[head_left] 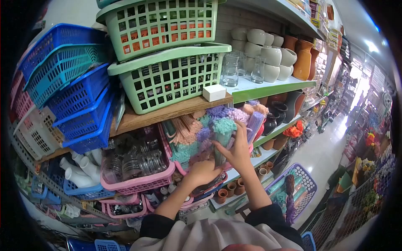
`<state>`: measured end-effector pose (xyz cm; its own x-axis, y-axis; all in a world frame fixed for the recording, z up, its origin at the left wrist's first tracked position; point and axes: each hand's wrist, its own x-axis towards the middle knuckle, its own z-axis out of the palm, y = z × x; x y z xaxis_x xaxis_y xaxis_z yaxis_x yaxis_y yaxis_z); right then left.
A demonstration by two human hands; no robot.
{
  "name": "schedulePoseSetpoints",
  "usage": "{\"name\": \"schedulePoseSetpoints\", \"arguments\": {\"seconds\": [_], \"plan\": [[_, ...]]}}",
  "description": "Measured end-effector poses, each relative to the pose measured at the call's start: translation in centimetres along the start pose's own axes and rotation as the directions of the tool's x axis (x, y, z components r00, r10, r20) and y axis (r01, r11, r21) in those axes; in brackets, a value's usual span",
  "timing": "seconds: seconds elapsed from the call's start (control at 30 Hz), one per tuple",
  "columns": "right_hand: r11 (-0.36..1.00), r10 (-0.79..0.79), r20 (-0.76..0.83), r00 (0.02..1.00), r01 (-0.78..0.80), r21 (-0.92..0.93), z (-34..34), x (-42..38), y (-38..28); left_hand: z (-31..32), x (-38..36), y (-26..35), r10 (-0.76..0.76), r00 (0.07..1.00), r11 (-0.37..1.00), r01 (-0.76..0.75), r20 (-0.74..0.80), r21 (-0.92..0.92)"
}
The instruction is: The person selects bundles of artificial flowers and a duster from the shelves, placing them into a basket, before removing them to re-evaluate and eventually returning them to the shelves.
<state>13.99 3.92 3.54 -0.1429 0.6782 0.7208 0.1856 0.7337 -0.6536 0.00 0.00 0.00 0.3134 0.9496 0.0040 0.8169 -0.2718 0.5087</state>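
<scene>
A mint-green bundle of pipe cleaners (224,126), in what looks like clear wrap, stands nearly upright between my hands. My right hand (238,147) grips its right side, thumb and fingers around it just below the fuzzy top. Lower down, my left hand (204,172) is closed at the bundle's bottom end, its fingertips partly hidden. Behind my hands, a pink basket (166,147) contains more bundles: peach strands (184,129), a purple bundle (217,111) and a lilac bundle (254,125).
Two stacked green baskets (167,79) and a small white box (214,93) rest on the wooden shelf (167,106) above. Blue baskets (79,113) lean at left. Glass vases (258,70) and white pots stand upper right. A purple basket (309,184) with bundles sits lower right.
</scene>
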Motion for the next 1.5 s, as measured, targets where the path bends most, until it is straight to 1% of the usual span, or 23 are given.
{"name": "schedulePoseSetpoints", "arguments": {"seconds": [0.07, 0.1, 0.17, 0.23, 0.3, 0.33, 0.37, 0.43, 0.47, 0.6, 0.73, 0.8, 0.93, 0.97, 1.0, 1.03, 1.1, 1.17, 1.2, 1.3, 1.4, 1.43, 1.5], "plan": [[0.934, -0.089, -0.164, 0.982, 0.025, -0.357, -0.7, -0.6, -1.2, 1.3, 1.0, 0.6, 0.016, 1.0, 0.998, -0.017, 0.016, 0.054], [0.942, -0.086, -0.212, 0.974, 0.011, -0.336, 0.3, -0.3, -2.2, 0.0, 0.8, 0.0, 0.022, 0.999, 0.994, -0.026, 0.031, 0.103], [0.755, -0.208, -0.299, 0.931, -0.042, -0.654, -0.7, -0.6, -2.8, 0.9, 1.6, 0.9, 0.082, 0.989, 0.997, -0.081, -0.124, 0.008], [0.738, -0.204, -0.338, 0.919, -0.083, -0.67, -1.0, -0.5, -1.4, 1.0, 2.2, 2.1, 0.042, 0.988, 0.999, -0.045, -0.15, -0.016], [0.782, -0.179, -0.45, 0.875, -0.152, -0.605, -1.3, -0.3, -0.4, 1.5, 3.1, 2.2, -0.063, 0.997, 0.998, 0.061, -0.045, -0.03], [0.808, -0.21, -0.484, 0.849, -0.128, -0.575, -1.3, -0.2, -0.4, 2.2, 3.2, 2.0, -0.025, 0.989, 1.0, 0.026, -0.143, 0.003], [0.803, -0.203, -0.491, 0.847, -0.143, -0.578, -1.5, -0.1, -0.7, 2.5, 3.3, 1.9, -0.019, 0.991, 1.0, 0.02, -0.129, 0.004], [0.819, -0.281, -0.453, 0.846, -0.035, -0.573, -2.0, 0.1, -1.4, 2.2, 3.4, 1.8, -0.026, 0.994, 0.999, 0.022, -0.109, -0.038], [0.714, -0.265, -0.33, 0.906, -0.046, -0.699, -2.3, -0.1, -1.4, 2.4, 3.7, 1.5, -0.011, 0.993, 0.999, 0.005, -0.118, -0.052], [0.674, -0.266, -0.348, 0.899, -0.085, -0.734, -2.4, -0.1, -1.5, 1.9, 4.3, 1.9, -0.016, 1.0, 0.992, 0.014, -0.016, -0.122], [0.676, -0.229, -0.298, 0.927, -0.069, -0.734, -3.0, -0.2, -1.7, 2.3, 4.0, 2.0, -0.019, 1.0, 0.995, 0.017, -0.022, -0.1], [0.68, -0.219, -0.26, 0.941, -0.044, -0.732, -3.4, -0.6, -2.5, 3.1, 3.3, 2.1, -0.045, 0.985, 0.995, 0.059, -0.164, 0.083], [0.779, -0.151, -0.223, 0.963, -0.023, -0.627, -5.0, -2.7, -3.1, 2.8, 0.7, 5.7, 0.007, 0.957, 1.0, -0.015, -0.29, -0.025], [0.783, -0.137, -0.24, 0.961, -0.044, -0.62, -5.7, -3.7, -3.0, 3.7, 0.5, 6.4, 0.085, 0.837, 0.996, -0.087, -0.54, 0.021], [0.789, -0.142, -0.275, 0.951, -0.059, -0.611, -6.6, -5.1, -1.9, 4.6, 0.1, 7.1, 0.157, 0.651, 0.986, -0.15, -0.743, 0.077], [0.781, -0.093, -0.323, 0.942, -0.133, -0.61, -7.7, -6.4, -1.6, 5.5, -0.4, 7.6, 0.229, 0.602, 0.958, -0.278, -0.765, 0.067], [0.702, -0.021, -0.443, 0.896, -0.302, -0.644, -10.4, -10.1, 1.6, 9.5, -0.4, 7.6, 0.301, 0.561, 0.914, -0.401, -0.771, 0.065], [0.603, 0.087, -0.55, 0.831, -0.484, -0.635, -13.5, -14.7, 4.1, 13.3, 0.0, 7.5, 0.35, 0.601, 0.854, -0.52, -0.719, -0.019], [0.515, 0.147, -0.624, 0.768, -0.598, -0.615, -15.1, -17.7, 5.5, 15.9, 0.3, 7.4, 0.299, 0.665, 0.812, -0.554, -0.684, -0.184], [0.105, 0.394, -0.802, 0.449, -0.889, -0.447, -19.3, -27.4, 8.7, 20.0, 0.4, 8.0, 0.365, 0.793, 0.806, -0.532, -0.488, -0.262], [-0.3, 0.516, -0.825, 0.229, -0.854, -0.424, -22.2, -34.6, 9.7, 25.7, 0.0, 7.9, 0.369, 0.879, 0.791, -0.468, -0.302, -0.395], [-0.399, 0.508, -0.831, 0.228, -0.792, -0.462, -22.8, -36.6, 10.3, 27.1, 0.1, 8.2, 0.369, 0.901, 0.788, -0.433, -0.228, -0.438], [-0.409, 0.55, -0.818, 0.17, -0.799, -0.441, -23.8, -39.3, 11.1, 29.0, -0.1, 9.4, 0.42, 0.896, 0.797, -0.441, -0.146, -0.412]]}}
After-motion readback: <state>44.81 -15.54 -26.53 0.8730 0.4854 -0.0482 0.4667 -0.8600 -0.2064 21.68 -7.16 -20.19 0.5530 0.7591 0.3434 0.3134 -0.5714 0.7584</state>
